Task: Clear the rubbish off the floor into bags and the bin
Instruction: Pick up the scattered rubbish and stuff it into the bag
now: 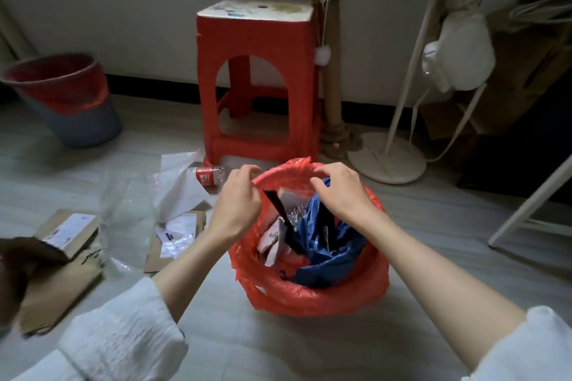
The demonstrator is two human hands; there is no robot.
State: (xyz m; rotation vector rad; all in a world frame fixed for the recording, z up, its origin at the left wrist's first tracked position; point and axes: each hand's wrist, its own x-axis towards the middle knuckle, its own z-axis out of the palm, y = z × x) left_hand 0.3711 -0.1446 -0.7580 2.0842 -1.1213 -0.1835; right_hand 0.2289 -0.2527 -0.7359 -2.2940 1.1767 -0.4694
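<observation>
Both hands over the round bin lined with a red plastic bag, standing on the pale floor before a red plastic stool. Left hand with fingers curled at the liner's far-left rim, apparently pinching it; right hand curled at the far rim, grip unclear. Inside: crumpled blue plastic, black strip, paper. Left of the bin: clear plastic bottle with red label, flattened brown cardboard, white plastic mailers.

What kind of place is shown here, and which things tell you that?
Probably a room in a home, perhaps a bedroom or a spare room. A red plastic stool stands by the wall, a cat scratching post beside it, and opened parcel boxes lie on the floor.
</observation>
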